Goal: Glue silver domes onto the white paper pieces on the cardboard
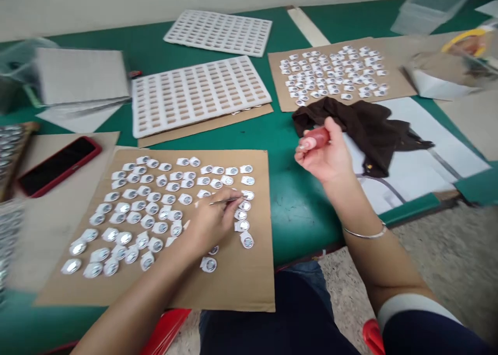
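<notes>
My left hand is closed around a thin metal tool that looks like tweezers, over a brown cardboard sheet. The tool's tip is at a round silver piece with a white tab, near the sheet's right side. Many such pieces lie in loose rows to the left, some hidden under my hand and forearm. My right hand, palm up, is raised over the green table with its fingers wrapped round a small reddish bottle with a pale tip.
Two white slotted trays lie behind the sheet. A second cardboard carries more pieces at the back right. A dark brown cloth lies on white paper beside my right hand. A red-cased phone is at left.
</notes>
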`<action>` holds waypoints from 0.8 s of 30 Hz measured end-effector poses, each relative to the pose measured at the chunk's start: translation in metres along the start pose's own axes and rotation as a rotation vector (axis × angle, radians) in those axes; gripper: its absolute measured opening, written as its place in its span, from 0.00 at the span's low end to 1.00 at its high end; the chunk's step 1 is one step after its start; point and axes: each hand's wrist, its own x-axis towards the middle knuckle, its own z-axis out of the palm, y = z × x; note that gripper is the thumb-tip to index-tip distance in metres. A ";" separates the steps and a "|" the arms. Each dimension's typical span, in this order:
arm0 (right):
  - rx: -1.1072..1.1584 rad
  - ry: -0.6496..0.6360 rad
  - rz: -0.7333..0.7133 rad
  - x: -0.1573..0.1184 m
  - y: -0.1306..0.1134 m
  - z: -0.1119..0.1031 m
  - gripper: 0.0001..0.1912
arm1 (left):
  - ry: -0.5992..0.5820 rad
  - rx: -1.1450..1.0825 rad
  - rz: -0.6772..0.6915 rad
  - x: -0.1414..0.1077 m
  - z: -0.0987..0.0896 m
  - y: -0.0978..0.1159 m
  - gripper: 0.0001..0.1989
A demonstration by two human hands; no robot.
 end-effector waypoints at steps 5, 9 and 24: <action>0.028 0.053 -0.007 0.002 0.004 -0.004 0.23 | -0.076 -0.018 0.046 -0.002 -0.001 0.007 0.06; 0.022 0.042 0.031 0.002 0.005 -0.010 0.20 | -0.126 0.046 0.035 -0.003 -0.005 0.014 0.05; -0.114 0.027 -0.096 0.005 0.012 0.004 0.26 | -0.168 0.071 0.154 -0.007 -0.002 0.010 0.08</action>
